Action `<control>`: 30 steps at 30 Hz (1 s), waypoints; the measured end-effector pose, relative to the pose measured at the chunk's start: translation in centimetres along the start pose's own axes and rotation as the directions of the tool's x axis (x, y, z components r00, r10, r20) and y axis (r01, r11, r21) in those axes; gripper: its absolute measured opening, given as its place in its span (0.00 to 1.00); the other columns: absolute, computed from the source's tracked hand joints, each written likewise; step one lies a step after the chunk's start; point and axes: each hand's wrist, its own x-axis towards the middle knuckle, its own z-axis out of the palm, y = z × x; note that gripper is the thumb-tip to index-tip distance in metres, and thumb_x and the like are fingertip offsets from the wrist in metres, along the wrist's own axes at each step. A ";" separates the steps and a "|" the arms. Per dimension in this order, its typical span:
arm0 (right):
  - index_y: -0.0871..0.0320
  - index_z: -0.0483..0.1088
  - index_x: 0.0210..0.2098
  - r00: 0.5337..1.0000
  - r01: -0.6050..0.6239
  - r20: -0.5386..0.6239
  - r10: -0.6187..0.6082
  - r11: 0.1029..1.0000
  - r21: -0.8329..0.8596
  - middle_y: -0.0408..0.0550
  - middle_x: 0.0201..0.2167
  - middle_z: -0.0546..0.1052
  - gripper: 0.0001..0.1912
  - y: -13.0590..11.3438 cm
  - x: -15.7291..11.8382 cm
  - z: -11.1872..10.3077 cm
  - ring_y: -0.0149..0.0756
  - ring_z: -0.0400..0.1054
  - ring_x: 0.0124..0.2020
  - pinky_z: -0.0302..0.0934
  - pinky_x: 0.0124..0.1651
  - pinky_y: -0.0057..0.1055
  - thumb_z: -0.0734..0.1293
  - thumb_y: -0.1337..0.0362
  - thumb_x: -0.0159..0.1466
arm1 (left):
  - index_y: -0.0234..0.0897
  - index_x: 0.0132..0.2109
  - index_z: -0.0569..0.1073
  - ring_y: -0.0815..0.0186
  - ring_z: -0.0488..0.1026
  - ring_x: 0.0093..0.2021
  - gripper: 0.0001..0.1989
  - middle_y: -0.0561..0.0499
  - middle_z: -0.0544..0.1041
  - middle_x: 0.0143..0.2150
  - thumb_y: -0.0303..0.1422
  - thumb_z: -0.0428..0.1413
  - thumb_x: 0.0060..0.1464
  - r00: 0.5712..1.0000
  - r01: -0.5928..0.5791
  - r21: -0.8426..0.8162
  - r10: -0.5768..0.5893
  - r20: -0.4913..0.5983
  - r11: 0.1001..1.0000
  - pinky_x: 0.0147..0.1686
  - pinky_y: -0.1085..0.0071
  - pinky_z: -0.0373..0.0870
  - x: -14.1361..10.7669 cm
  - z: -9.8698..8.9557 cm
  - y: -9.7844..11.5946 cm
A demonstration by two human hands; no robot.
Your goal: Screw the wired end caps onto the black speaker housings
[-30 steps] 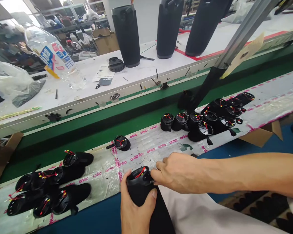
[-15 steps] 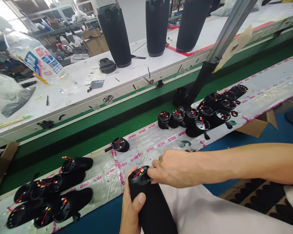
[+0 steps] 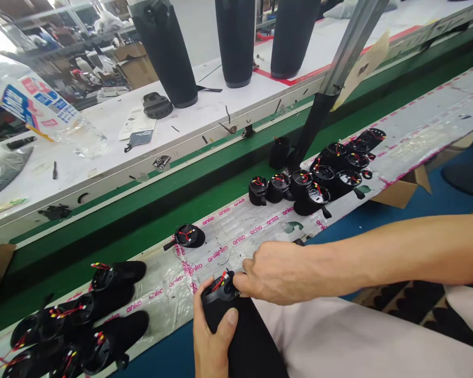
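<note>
The person is holding a black cylinder (image 3: 256, 341) over the lap (image 3: 370, 341), down at the six o'clock side of the scene, its open end tilting up toward eleven and its other end running out of my sight. The left hand (image 3: 213, 333) is clasping it just under the rim, curling partway around the body, fingers lying along the nine o'clock side and thumb pressing across the near side. The right hand (image 3: 268, 273) is reaching in from three o'clock, mostly curled in, its fingertips touching the rim there; whether they are pinching anything, I cannot tell. Red wires (image 3: 220, 281) are poking out of the opening. Reckoning from that opening, a lone cylinder (image 3: 197, 237) is sitting at eleven o'clock on the taped bench (image 3: 236, 223), well apart from the rest. One bunch of similar cylinders (image 3: 130, 331) is crowding together near nine, and another group (image 3: 303, 205) is clustering between one and two. Farther off, on the white bench (image 3: 74, 160), three tall cylinders (image 3: 165, 58) are standing around twelve, a dark round part (image 3: 157, 105) is resting beside the leftmost, and a clear bottle (image 3: 55, 113) is showing between ten and eleven. A metal post (image 3: 350, 47) is rising at one.
</note>
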 end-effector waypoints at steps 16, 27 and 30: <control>0.62 0.72 0.51 1.000 -0.019 -0.014 0.020 0.996 0.082 0.45 0.30 0.78 0.09 0.9 0.9 1.8 0.35 0.64 0.21 0.42 0.22 0.38 0.61 0.64 0.80 | 0.45 0.66 0.73 0.37 0.77 0.65 0.45 0.42 0.83 0.61 0.56 0.74 0.45 0.999 -0.036 0.046 0.034 0.025 0.998 0.69 0.48 0.70 1.2 -1.5 -0.8; 0.57 0.72 0.53 0.932 -0.061 -0.281 0.230 0.861 0.505 0.47 0.37 0.83 0.17 2.2 0.7 4.5 0.39 0.75 0.35 0.57 0.34 0.34 0.58 0.52 0.83 | 0.45 0.69 0.72 0.40 0.84 0.57 0.48 0.42 0.87 0.55 0.51 0.73 0.43 0.996 0.092 -0.367 -0.080 0.049 0.926 0.56 0.53 0.82 0.5 0.0 -0.4; 0.58 0.71 0.53 0.897 -0.184 -0.221 0.382 0.779 0.599 0.46 0.34 0.81 0.17 1.6 0.2 3.4 0.39 0.73 0.31 0.54 0.33 0.35 0.57 0.53 0.83 | 0.46 0.72 0.70 0.41 0.86 0.53 0.50 0.43 0.87 0.53 0.50 0.74 0.43 0.997 0.076 -0.348 -0.082 -0.002 0.934 0.54 0.53 0.83 0.4 0.1 -0.2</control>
